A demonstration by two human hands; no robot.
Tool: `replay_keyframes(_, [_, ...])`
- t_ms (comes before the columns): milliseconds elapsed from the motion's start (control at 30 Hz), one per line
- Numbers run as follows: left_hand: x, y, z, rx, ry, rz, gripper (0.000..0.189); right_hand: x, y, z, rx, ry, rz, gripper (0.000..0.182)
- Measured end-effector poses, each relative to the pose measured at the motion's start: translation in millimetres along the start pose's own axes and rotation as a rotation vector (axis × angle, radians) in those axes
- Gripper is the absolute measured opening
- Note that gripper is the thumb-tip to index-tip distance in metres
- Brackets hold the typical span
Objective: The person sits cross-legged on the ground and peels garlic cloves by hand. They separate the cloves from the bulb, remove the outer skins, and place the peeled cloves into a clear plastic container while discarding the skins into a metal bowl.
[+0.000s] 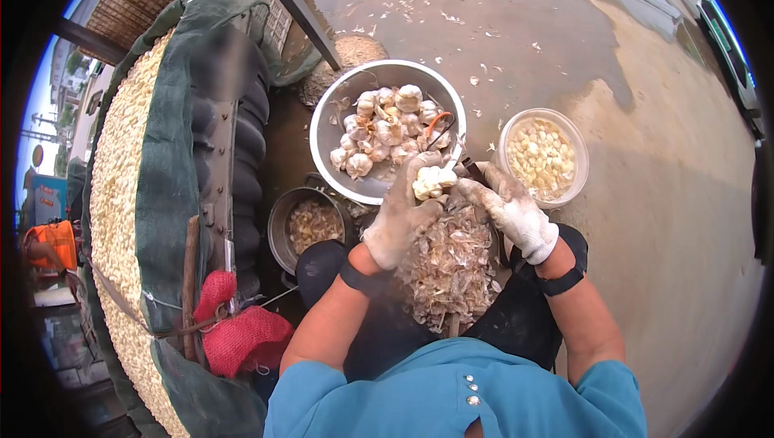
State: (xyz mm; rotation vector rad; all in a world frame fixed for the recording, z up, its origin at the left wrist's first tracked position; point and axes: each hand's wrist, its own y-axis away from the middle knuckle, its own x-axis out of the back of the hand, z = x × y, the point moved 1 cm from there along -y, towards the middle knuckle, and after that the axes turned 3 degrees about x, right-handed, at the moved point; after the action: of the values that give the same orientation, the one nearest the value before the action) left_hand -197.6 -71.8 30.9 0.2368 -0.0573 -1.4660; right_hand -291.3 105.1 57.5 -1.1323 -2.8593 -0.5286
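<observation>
My left hand (402, 214), in a soiled white work glove, holds a peeled garlic bulb (432, 182) whose pale cloves show. In my right hand (511, 205), gloved the same way, is a small knife with a dark handle (474, 169); its fingertips meet the bulb's right side. Directly beneath both hands a heap of dry garlic skins (450, 269) lies between my knees. Just beyond them stands a wide metal basin (317, 136) of whole garlic bulbs (387, 133). A tool with an orange handle (438, 124) rests among those bulbs.
A plastic tub (583, 160) of peeled cloves stands at the right. Left of my knee is a metal pot (278, 244) with peelings. Farther left, a bed of pale cloves (124, 196) is edged by green netting (169, 166). Red mesh bags (245, 338) hang near a stick (190, 287).
</observation>
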Motion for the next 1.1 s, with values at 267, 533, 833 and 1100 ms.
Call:
replay_keyframes(267, [30, -37, -20, -0.519, -0.748, -0.034, 0.057, -2, -47, -14, 0.157, 0.311, 0.048, 0.064])
replay_keyframes(533, [35, -55, -51, -0.062, -0.088, -0.057, 0.069, -11, -84, 17, 0.153, 0.309, 0.106, 0.050])
replay_keyframes(833, [29, -74, -50, 0.051, 0.142, 0.016, 0.018, -18, -116, 51, 0.022, 0.084, 0.287, 0.046])
replay_keyframes(1100, [49, -83, -45, -0.326, -0.256, -0.120, 0.019, -7, -111, 35, -0.286, -0.860, 0.030, 0.033])
